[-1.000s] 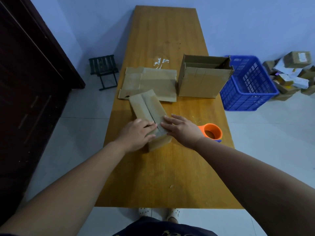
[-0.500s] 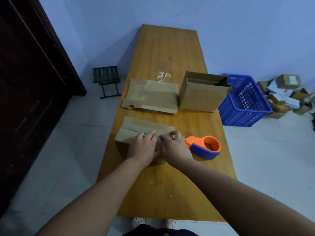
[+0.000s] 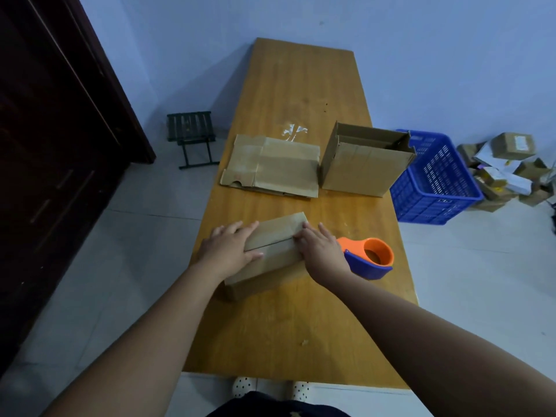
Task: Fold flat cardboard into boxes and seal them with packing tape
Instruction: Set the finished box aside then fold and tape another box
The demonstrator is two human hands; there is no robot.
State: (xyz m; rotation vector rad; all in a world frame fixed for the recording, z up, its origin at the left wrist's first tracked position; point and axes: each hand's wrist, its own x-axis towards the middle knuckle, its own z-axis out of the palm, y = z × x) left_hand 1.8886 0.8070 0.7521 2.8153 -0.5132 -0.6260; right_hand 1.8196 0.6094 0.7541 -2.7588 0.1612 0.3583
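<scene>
Both hands have slid from the middle of the small box (image 3: 272,242) to its ends: left hand (image 3: 228,251) and right hand (image 3: 320,251) lie flat, fingers straight, pressing the closed flaps on the table (image 3: 301,85). Its seam looks untaped, the tape dispenser (image 3: 371,257) lies idle beside the right hand, and flat cardboard (image 3: 276,167) waits behind. The open box (image 3: 367,164) and blue crate (image 3: 436,182) show nothing inside.

Table (image 3: 301,91) holds one closed box (image 3: 276,236), one open box (image 3: 364,167), one flat cardboard (image 3: 279,167), one dispenser (image 3: 373,257). Beside table: one crate (image 3: 436,182), one stool (image 3: 192,133).
</scene>
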